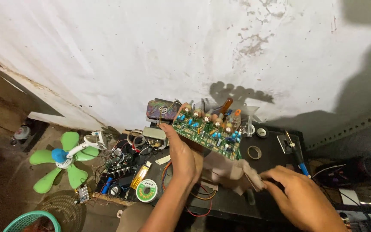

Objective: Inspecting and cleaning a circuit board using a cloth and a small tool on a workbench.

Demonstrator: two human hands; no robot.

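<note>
My left hand [184,155] holds a green circuit board [208,131] up over the black work table [271,151], gripping its lower left edge. The board is tilted and carries several round capacitors and small blue parts. My right hand [298,190] pinches a corner of a beige cloth [232,169] that hangs just beneath the board. The fingers of that hand are closed on the cloth's right end.
A green fan without a guard [63,159] lies at the left. A solder spool [147,190], a yellow lighter [140,175], another circuit board [119,163], red wires [198,199], a tape roll [254,151] and a blue-handled tool [300,163] crowd the table. A teal basket [31,221] sits at bottom left.
</note>
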